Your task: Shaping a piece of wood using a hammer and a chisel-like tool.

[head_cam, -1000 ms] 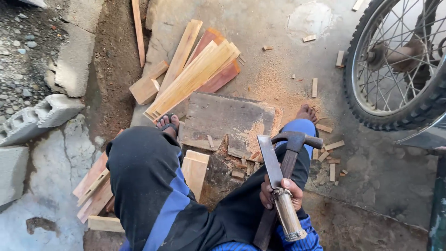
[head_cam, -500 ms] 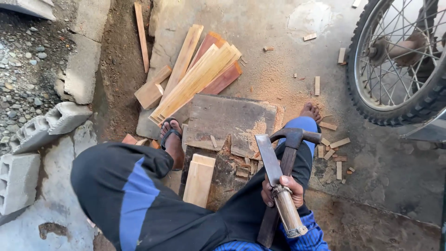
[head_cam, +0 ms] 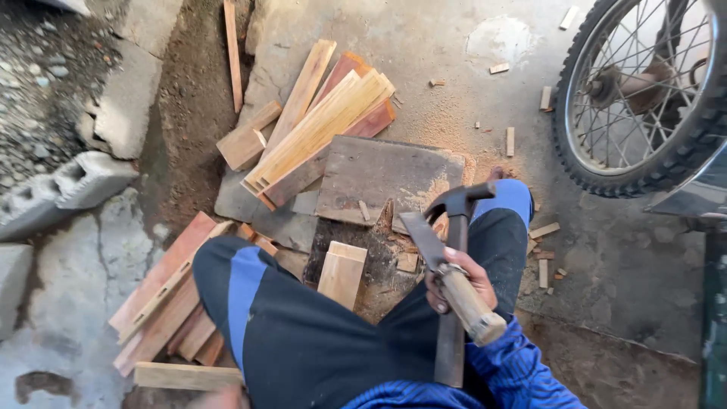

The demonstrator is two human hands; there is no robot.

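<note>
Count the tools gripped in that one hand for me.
2, both in the right hand: a claw hammer with its head up by the knee, and a flat-bladed chisel with a wooden handle. The left hand is out of view, so more may be hidden.

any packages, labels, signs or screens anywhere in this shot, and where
None in view: no package, label, sign or screen shows.
What is there: wooden boards piled on the ground, a small wood block by the knee, a spoked wheel at upper right, concrete blocks at left.
The right hand holds a hammer and a flat blade; the left hand is out of view.
</note>
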